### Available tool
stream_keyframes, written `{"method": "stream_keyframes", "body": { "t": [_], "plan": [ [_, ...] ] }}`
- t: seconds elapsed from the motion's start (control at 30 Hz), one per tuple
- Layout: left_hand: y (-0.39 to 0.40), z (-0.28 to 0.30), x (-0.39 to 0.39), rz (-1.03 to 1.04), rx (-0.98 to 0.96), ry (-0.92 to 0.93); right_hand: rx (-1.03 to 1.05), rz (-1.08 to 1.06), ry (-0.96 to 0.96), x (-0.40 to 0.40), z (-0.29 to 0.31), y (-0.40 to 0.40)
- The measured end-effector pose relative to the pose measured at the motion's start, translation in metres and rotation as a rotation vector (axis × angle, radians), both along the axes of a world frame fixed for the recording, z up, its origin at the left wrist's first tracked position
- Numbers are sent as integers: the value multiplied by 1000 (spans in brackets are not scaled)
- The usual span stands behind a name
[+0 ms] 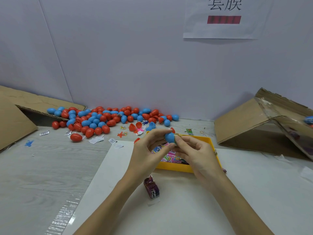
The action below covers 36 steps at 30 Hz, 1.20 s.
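— Holding what?
— An egg (pixel 169 137), blue, pinched in the fingertips of my left hand (pixel 149 150); my right hand (pixel 194 154) pinches a wrapper (pixel 178 136) against its side.
— Where?
— Above the tray (pixel 209 140), egg pile (pixel 101 118) well behind.

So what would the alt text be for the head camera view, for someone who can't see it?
The left hand and right hand together hold a blue egg over a yellow tray of colourful packets. Behind them, a pile of red and blue eggs lies on the table, with a left box and right box of cardboard beside it.
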<state>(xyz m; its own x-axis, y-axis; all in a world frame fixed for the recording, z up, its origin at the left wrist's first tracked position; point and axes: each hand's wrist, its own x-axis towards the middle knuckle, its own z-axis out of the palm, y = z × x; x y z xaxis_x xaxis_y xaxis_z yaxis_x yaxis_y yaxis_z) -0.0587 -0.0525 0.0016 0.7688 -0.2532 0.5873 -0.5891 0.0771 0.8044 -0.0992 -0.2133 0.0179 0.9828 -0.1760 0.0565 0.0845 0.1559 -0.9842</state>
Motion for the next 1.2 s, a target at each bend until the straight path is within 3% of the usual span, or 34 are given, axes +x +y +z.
{"method": "stream_keyframes", "body": {
  "t": [0.23,0.4,0.83,1.1,1.2],
  "plan": [
    [-1,-1,0,108,72,-155,505,267,262,-3,9,-1],
    [-2,-2,1,154,143,-262,663,317,345,-5,10,2],
    [-2,-2,-1,164,145,-215,654,255,443,-7,12,9],
    [-3,-4,0,138,93,-149,629,236,377,-6,10,10],
    [-7,-3,-1,136,49,-37,513,188,322,-6,10,12]
  ]
}}
